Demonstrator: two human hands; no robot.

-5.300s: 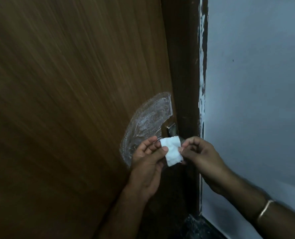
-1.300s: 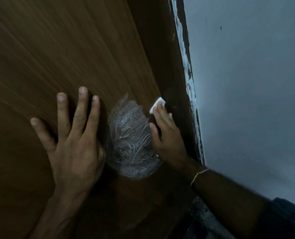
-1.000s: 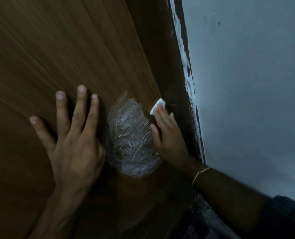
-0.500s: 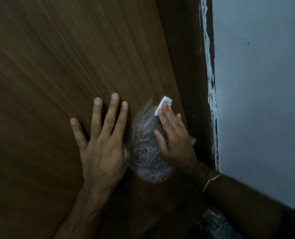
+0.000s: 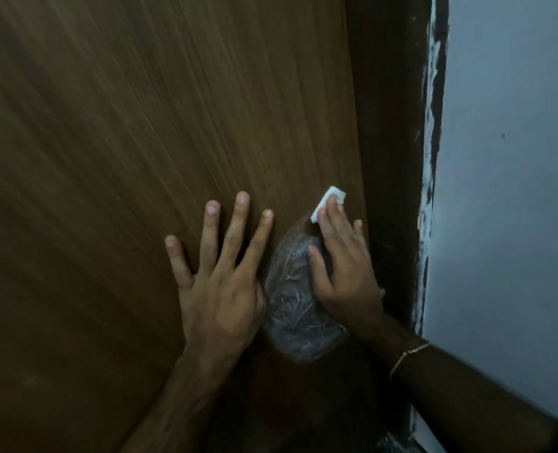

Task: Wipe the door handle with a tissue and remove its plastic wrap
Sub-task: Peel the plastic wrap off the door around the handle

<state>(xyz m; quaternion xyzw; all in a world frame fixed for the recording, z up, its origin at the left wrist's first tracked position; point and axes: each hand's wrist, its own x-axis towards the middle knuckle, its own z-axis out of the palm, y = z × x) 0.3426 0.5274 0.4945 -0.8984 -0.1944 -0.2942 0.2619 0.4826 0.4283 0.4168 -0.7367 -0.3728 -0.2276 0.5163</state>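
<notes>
Grip flat: right hand (image 5: 343,273), pressing tissue (image 5: 327,200), slid onto plastic wrap (image 5: 294,317); left hand (image 5: 222,295) splayed on door (image 5: 140,125).

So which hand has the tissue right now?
The right hand, beside the door frame: the white tissue pokes out under its straight fingertips, above the plastic wrap. The left hand lies flat on the bare door, holding nothing.

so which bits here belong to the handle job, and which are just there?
Job: tissue pressed under the right hand; plastic wrap, not yet off; left hand flat on the door.
Just there: door frame; wall; bracelet.
</notes>
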